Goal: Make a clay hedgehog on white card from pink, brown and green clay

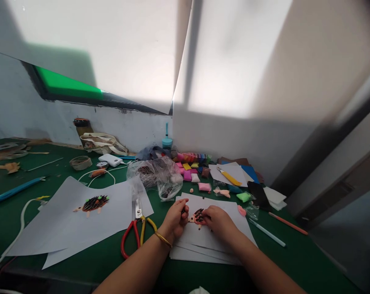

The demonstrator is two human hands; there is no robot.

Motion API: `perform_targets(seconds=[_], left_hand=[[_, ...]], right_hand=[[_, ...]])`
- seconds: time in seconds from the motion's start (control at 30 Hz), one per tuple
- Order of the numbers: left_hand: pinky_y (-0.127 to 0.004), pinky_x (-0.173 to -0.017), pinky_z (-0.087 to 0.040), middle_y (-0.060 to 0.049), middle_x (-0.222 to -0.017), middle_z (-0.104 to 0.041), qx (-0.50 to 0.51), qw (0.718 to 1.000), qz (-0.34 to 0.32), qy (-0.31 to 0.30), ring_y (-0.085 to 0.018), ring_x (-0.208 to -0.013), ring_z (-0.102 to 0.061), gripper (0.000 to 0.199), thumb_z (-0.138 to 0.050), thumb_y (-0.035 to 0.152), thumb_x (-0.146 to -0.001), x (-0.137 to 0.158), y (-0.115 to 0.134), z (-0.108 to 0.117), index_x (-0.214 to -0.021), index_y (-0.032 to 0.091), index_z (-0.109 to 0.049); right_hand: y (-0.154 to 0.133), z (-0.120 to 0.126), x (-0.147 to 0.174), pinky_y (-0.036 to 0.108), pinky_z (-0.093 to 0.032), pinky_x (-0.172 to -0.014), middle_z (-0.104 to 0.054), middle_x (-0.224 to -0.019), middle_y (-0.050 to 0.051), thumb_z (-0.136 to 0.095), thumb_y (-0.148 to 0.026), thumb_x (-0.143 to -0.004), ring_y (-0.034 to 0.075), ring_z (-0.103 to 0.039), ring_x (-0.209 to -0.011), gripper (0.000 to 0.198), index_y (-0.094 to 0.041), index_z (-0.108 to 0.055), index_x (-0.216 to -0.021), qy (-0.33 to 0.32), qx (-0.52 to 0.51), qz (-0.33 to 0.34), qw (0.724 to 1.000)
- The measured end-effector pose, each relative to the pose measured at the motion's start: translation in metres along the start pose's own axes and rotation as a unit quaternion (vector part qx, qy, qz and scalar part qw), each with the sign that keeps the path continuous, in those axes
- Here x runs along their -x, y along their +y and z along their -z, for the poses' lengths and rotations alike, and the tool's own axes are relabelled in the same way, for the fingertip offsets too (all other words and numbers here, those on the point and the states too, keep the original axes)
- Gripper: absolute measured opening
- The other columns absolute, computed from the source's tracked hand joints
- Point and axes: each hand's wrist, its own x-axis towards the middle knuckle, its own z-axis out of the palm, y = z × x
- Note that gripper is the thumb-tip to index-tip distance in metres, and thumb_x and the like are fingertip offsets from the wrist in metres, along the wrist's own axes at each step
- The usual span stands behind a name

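Observation:
A small hedgehog figure (198,215) with a pink body and dark spiky pieces on its back lies on a stack of white paper (197,243). My right hand (218,220) is at the figure's right side, its fingertips pinched together over the back; what they pinch is hidden. Left of the figure, my left hand (176,216) is curled closed, with small dark pieces showing between its fingers. A second hedgehog (96,204), with dark spines and green and orange dots, rests on a white sheet (114,218) to the left. Scissors (139,228) with red and yellow handles lie beside my left forearm.
Behind the paper sit a clear plastic bag (146,171) with dark contents and several coloured clay packets (205,186). A yellow cutter (229,176) lies at the back right. To the right are a pale pen (267,232) and a reddish one (289,223). A white cable (22,222) crosses the left.

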Motion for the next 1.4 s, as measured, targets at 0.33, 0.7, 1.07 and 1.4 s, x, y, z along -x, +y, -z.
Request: perform_targets(seconds=[0.33,0.7,1.07,1.4], left_hand=[[-0.013,-0.033,-0.015,0.001,-0.064,-0.051,0.101,0.984,0.106,-0.096,-0.001,-0.036,-0.032,0.034,-0.050,0.041,-0.086,0.004,0.002,-0.002,-0.105,0.012,-0.053],[-0.010,-0.031,-0.017,0.005,-0.048,-0.040,0.105,0.971,0.159,-0.143,-0.002,-0.033,-0.030,0.039,-0.040,0.047,-0.090,0.009,0.004,-0.005,-0.089,0.011,-0.056],[-0.013,-0.035,-0.016,0.001,-0.066,-0.054,-0.056,0.980,0.081,-0.171,0.000,-0.040,-0.034,0.020,-0.063,0.027,-0.078,0.020,0.003,-0.012,-0.091,0.012,-0.059],[-0.014,-0.034,-0.011,0.005,-0.061,-0.046,0.075,0.996,0.039,0.026,0.000,-0.037,-0.028,0.016,-0.060,0.019,-0.076,0.001,0.005,-0.002,-0.088,0.015,-0.050]], right_hand=[[-0.029,0.022,0.009,0.028,-0.042,-0.073,-0.061,-0.089,0.004,-0.048,-0.021,-0.086,0.018,-0.054,-0.087,0.022,-0.026,-0.067,-0.095,0.107,-0.069,0.087,0.988],[-0.044,0.023,0.003,0.031,-0.039,-0.075,-0.057,-0.083,0.004,-0.056,-0.022,-0.083,0.018,-0.050,-0.083,0.021,-0.030,-0.070,-0.097,0.114,0.012,0.187,0.976],[-0.022,0.021,0.010,0.025,-0.041,-0.059,-0.058,-0.070,-0.001,-0.049,-0.022,-0.075,0.014,-0.051,-0.064,0.010,-0.021,-0.058,-0.077,0.146,-0.239,-0.010,0.960],[0.007,-0.003,0.023,0.027,-0.044,-0.060,-0.062,-0.073,0.000,-0.047,-0.032,-0.079,0.016,-0.058,-0.065,0.016,-0.021,-0.059,-0.081,0.063,-0.295,-0.093,0.949]])
